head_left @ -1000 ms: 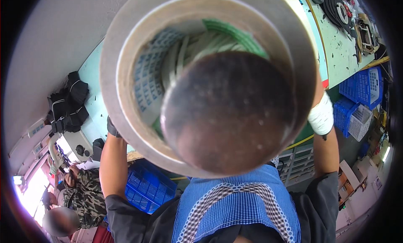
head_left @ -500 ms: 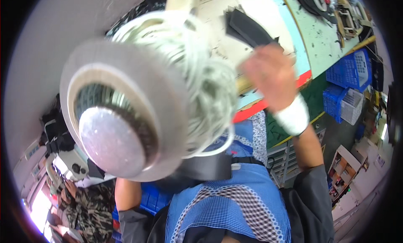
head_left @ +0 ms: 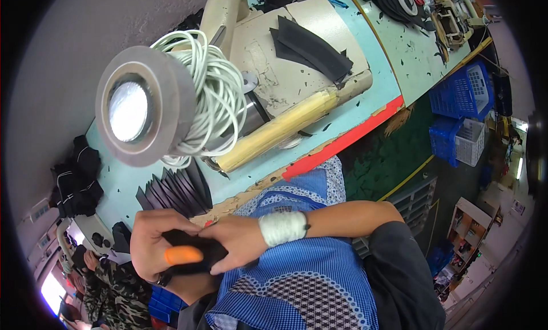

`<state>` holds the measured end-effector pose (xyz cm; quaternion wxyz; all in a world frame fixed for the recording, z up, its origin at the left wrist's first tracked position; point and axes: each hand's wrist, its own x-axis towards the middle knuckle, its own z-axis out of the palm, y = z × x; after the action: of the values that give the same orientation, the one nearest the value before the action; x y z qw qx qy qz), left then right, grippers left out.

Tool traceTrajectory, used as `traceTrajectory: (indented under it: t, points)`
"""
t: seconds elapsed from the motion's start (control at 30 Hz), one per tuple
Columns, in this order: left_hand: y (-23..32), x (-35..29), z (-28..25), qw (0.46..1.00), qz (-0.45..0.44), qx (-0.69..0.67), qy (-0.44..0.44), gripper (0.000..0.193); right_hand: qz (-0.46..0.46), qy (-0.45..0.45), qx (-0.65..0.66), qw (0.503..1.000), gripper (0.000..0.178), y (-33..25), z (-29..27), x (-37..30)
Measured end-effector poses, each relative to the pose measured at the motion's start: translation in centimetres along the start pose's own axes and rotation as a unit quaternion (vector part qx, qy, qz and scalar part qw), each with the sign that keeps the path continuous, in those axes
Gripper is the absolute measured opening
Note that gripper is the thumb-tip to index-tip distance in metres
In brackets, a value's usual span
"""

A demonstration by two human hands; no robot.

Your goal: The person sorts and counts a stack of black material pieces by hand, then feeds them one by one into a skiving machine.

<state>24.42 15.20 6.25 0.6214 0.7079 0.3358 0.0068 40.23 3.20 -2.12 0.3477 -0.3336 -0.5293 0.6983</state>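
Note:
Close to my body at the table's front left, both hands meet at a soft black piece (head_left: pixel 197 251), which is blurred and partly hidden by fingers. My left hand (head_left: pixel 151 241) is closed on it, with an orange finger cover (head_left: pixel 182 255) on one digit. From the right, my right hand (head_left: pixel 234 239) grips the same piece; a white wrap (head_left: pixel 282 228) circles that wrist. Just beyond my hands, a fanned row of black pieces (head_left: pixel 177 190) lies on the table. Farther off, overlapping dark strips (head_left: pixel 314 47) rest on the cream machine bed (head_left: pixel 251 59).
A round grey disc with a silver centre (head_left: pixel 130 110) and a bundle of white cord (head_left: pixel 208 96) stand high above the table's left. A yellow strip (head_left: pixel 274 130) edges the machine bed. Blue baskets (head_left: pixel 462 93) stand right. Another person in camouflage (head_left: pixel 117 293) works at lower left.
My right hand has come from beside the dark strips down to my left hand, and both now hold a black piece. The view has shifted, so the disc and cord look smaller.

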Motion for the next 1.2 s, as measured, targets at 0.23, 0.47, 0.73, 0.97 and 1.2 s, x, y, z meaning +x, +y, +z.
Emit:
traceTrajectory:
  t: [0.23, 0.47, 0.73, 0.97, 1.2]
  points:
    - [-0.9, 1.7, 6.2, 0.997, 0.068, 0.007, -0.046, 0.039, 0.176, -0.198, -0.236, 0.935, 0.057, -3.7, -9.5, -3.7]
    - [-2.6, 1.1, 10.3, 0.995, 0.042, -0.084, -0.046, 0.038, 0.224, 0.217, 0.090, 0.946, 0.043, -2.2, -4.9, -8.3]
    - [-0.1, 1.5, 8.8, 0.969, 0.003, 0.125, -0.213, 0.051, 0.241, 0.200, 0.105, 0.944, 0.035, -3.0, -3.7, -8.1]
    - [-2.6, 3.5, 9.4, 0.995, 0.058, -0.068, 0.037, 0.025, 0.219, 0.257, 0.386, 0.858, 0.054, -3.2, -5.0, -7.4]
    - [-8.0, 6.4, -0.2, 0.988, -0.147, -0.029, -0.025, 0.035, 0.068, 0.272, -0.283, 0.917, 0.023, -3.2, -13.0, -6.4]
